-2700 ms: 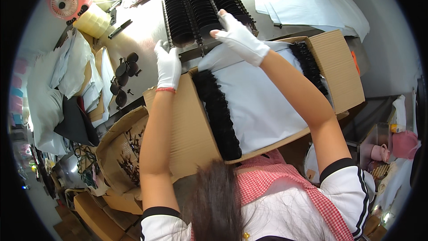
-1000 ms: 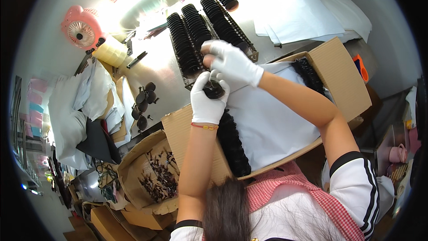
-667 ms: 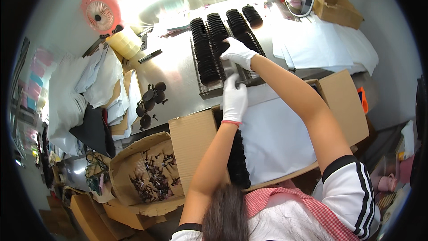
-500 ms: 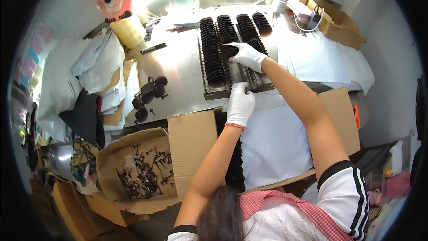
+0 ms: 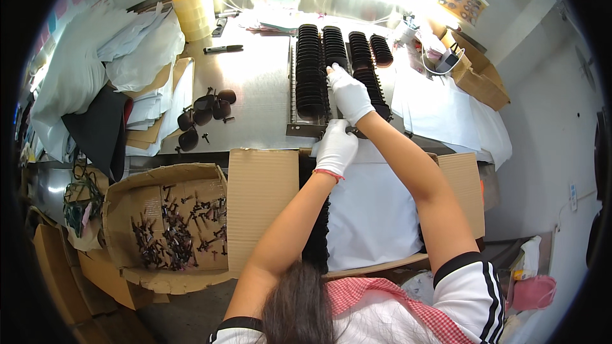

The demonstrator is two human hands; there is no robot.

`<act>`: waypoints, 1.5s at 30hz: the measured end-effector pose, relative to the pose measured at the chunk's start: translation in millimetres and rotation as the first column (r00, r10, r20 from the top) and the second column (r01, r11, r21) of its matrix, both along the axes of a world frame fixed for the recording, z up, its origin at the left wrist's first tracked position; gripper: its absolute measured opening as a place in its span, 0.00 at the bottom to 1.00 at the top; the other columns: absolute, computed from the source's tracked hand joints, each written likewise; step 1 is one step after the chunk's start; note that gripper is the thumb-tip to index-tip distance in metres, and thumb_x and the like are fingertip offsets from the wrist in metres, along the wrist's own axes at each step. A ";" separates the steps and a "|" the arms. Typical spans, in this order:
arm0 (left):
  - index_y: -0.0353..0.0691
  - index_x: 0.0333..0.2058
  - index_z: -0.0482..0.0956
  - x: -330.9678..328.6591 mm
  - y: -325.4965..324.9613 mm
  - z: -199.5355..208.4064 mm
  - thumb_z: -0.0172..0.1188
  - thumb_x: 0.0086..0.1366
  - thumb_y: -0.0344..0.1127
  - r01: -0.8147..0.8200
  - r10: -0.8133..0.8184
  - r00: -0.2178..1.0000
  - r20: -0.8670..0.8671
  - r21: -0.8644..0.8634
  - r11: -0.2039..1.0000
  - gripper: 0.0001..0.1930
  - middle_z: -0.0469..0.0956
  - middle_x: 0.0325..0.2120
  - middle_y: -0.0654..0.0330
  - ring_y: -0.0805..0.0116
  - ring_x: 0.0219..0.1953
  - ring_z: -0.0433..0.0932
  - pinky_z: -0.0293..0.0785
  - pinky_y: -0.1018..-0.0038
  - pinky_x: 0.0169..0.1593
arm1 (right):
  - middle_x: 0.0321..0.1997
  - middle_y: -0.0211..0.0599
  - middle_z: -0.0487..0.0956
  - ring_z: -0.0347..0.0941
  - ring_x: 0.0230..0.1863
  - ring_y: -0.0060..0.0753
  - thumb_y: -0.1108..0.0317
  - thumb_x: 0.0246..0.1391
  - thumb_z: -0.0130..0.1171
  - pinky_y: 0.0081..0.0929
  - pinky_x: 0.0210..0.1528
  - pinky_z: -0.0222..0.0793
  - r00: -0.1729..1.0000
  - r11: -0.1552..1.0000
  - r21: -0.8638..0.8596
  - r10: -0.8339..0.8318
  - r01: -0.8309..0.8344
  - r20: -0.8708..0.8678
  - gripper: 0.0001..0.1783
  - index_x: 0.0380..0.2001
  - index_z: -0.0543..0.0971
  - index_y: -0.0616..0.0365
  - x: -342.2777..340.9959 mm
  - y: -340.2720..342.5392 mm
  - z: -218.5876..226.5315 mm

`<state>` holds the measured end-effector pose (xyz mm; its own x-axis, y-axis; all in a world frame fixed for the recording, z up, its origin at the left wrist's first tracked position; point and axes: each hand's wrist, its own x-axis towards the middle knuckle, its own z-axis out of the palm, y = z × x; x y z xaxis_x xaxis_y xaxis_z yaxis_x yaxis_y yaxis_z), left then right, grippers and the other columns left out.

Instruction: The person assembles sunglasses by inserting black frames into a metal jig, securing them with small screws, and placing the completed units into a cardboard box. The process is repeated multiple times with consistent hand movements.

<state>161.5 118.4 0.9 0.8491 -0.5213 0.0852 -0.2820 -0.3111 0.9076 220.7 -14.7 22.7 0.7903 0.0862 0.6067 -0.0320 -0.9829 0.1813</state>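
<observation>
A metal rack stands on the bench, holding dark round lenses on edge in several rows. My right hand, in a white glove, reaches into the second row. Its thumb and fingers close at the lower edge of the front dark lens there. My left hand, also gloved in white, is curled at the rack's front edge. A small dark piece shows beside its fingers; what that hand grips is hidden.
Loose dark lenses with small stems lie left of the rack, near a black marker. A cardboard box of small dark stemmed parts stands front left. White cloth fills another box before me. Papers are piled at left.
My right hand has brought a dark lens to the second row's front end, its fingers now lower over it. My left hand stays at the rack's front edge. The view has shifted.
</observation>
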 end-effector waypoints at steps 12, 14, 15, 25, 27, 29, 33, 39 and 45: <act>0.60 0.44 0.75 -9.3 11.1 49.5 0.58 0.70 0.41 -0.620 -0.520 0.343 -0.783 -0.604 0.501 0.06 0.76 0.40 0.68 0.73 0.45 0.75 0.77 0.69 0.43 | 0.50 0.43 0.81 0.78 0.51 0.39 0.61 0.54 0.62 0.31 0.55 0.71 0.832 0.646 0.762 0.439 -0.030 -0.339 0.21 0.49 0.81 0.59 -99.1 5.7 85.9; 0.53 0.39 0.74 -6.8 6.9 40.6 0.59 0.67 0.35 -0.542 -0.388 0.411 -0.825 -0.564 0.623 0.04 0.76 0.37 0.67 0.73 0.35 0.78 0.75 0.75 0.33 | 0.48 0.44 0.83 0.78 0.49 0.32 0.64 0.59 0.60 0.28 0.55 0.72 0.915 0.555 0.827 0.282 0.089 -0.288 0.20 0.51 0.79 0.64 -64.3 -18.0 79.7; 0.51 0.37 0.73 -5.5 2.8 34.3 0.59 0.67 0.33 -0.493 -0.310 0.489 -0.815 -0.552 0.673 0.04 0.76 0.36 0.66 0.73 0.32 0.78 0.74 0.77 0.29 | 0.51 0.47 0.81 0.77 0.51 0.32 0.67 0.60 0.60 0.28 0.56 0.71 0.953 0.413 0.908 0.240 0.071 -0.184 0.23 0.55 0.75 0.68 -40.7 -27.2 71.8; 0.34 0.40 0.78 3.6 -10.2 3.5 0.55 0.61 0.32 -0.055 0.003 0.946 -0.324 -0.150 0.987 0.11 0.79 0.43 0.43 0.45 0.48 0.78 0.74 0.61 0.53 | 0.36 0.33 0.80 0.74 0.36 0.18 0.80 0.47 0.65 0.18 0.42 0.71 0.874 0.002 0.976 0.444 0.217 -0.195 0.43 0.67 0.60 0.71 68.5 -66.7 22.3; 0.35 0.39 0.78 6.2 -6.1 6.4 0.54 0.59 0.29 0.000 -0.039 0.948 -0.317 -0.122 0.993 0.11 0.79 0.43 0.44 0.45 0.47 0.78 0.74 0.60 0.53 | 0.35 0.31 0.81 0.74 0.33 0.15 0.78 0.50 0.66 0.18 0.39 0.72 0.844 0.228 0.971 0.504 0.074 -0.182 0.36 0.63 0.68 0.68 65.7 -64.1 21.9; 0.35 0.38 0.78 6.3 -4.3 8.0 0.53 0.57 0.28 -0.011 -0.020 0.957 -0.288 -0.103 0.995 0.10 0.79 0.41 0.45 0.45 0.46 0.78 0.73 0.60 0.52 | 0.35 0.31 0.83 0.73 0.29 0.14 0.78 0.53 0.64 0.18 0.36 0.74 0.893 0.460 0.884 0.357 0.088 -0.275 0.30 0.61 0.73 0.60 62.1 -56.8 17.2; 0.36 0.37 0.78 1.8 -9.2 4.1 0.54 0.57 0.27 -0.055 0.024 0.968 -0.250 -0.119 0.991 0.09 0.79 0.40 0.45 0.44 0.45 0.78 0.74 0.59 0.50 | 0.50 0.57 0.81 0.81 0.48 0.49 0.75 0.52 0.61 0.35 0.51 0.76 0.983 0.779 0.627 0.126 -0.013 -0.137 0.29 0.60 0.73 0.61 57.7 -38.8 -2.3; 0.36 0.36 0.79 3.3 -12.0 1.9 0.58 0.56 0.26 -0.093 0.045 0.963 -0.267 -0.169 0.981 0.08 0.80 0.33 0.49 0.52 0.38 0.80 0.76 0.64 0.45 | 0.56 0.56 0.78 0.79 0.52 0.45 0.78 0.57 0.50 0.32 0.53 0.76 0.993 0.991 -0.090 0.093 -0.099 -0.069 0.23 0.57 0.73 0.68 66.4 -35.7 1.8; 0.48 0.54 0.70 -0.9 -4.8 39.4 0.62 0.68 0.47 -0.504 -0.380 0.511 -0.771 -0.627 0.594 0.21 0.76 0.42 0.66 0.73 0.39 0.77 0.79 0.72 0.44 | 0.44 0.50 0.83 0.82 0.42 0.50 0.75 0.54 0.54 0.36 0.46 0.78 0.979 0.809 0.553 0.195 -0.199 0.067 0.20 0.50 0.81 0.56 -4.2 -9.5 61.8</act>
